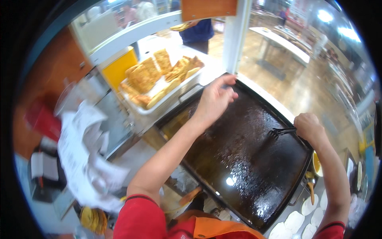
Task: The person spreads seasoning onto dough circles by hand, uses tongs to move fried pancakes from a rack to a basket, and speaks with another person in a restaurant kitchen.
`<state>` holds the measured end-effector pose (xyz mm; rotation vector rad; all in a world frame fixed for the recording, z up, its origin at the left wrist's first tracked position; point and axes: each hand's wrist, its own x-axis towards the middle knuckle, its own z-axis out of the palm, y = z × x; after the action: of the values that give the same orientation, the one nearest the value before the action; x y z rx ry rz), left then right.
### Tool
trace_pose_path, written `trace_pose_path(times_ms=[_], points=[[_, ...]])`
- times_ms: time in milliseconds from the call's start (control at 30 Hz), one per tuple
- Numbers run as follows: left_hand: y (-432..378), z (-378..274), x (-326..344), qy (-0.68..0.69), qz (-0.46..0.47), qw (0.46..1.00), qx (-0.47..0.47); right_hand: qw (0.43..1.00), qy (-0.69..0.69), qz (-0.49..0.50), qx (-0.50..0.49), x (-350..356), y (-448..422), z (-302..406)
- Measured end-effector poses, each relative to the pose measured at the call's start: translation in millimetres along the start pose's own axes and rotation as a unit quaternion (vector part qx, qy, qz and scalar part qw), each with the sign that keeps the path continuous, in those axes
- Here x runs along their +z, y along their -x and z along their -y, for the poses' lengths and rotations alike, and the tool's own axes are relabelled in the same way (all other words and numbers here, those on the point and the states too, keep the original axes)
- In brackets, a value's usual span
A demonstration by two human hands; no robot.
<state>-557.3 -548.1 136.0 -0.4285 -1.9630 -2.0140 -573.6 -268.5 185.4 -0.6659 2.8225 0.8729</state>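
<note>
A large, dark, oily griddle with a raised rim stretches out below my arms. My right hand is closed around the handle of a black tined utensil, at the griddle's right edge. The tines are over the dark surface; whether they touch it I cannot tell. Over the far corner of the griddle, my left hand holds nothing visible, its fingers bent and apart. Beyond the left wrist, a white basket holds several browned flatbreads.
Right of the griddle are a bowl of yellow liquid, a wooden-handled tool and several white dough pieces. White printed sheets and a red container lie left. A person stands behind the counter opening.
</note>
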Motion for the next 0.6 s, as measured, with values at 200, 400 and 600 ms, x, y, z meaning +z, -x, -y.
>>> trace_pose_path(times_ms=[200,400,600], points=[[172.3,-112.8,-46.3,-0.492,0.038,0.863,0.106,0.991,-0.031,-0.126,-0.016,47.8,11.6,-6.7],[312.0,-217.6,-88.2,-0.678,-0.167,0.716,-0.015,0.987,-0.086,-0.139,0.006,34.6,56.6,-39.7],[371.2,-272.7,-104.0,-0.718,-0.298,0.629,-0.024,0.948,-0.27,-0.166,0.027,32.7,102.0,-14.7]])
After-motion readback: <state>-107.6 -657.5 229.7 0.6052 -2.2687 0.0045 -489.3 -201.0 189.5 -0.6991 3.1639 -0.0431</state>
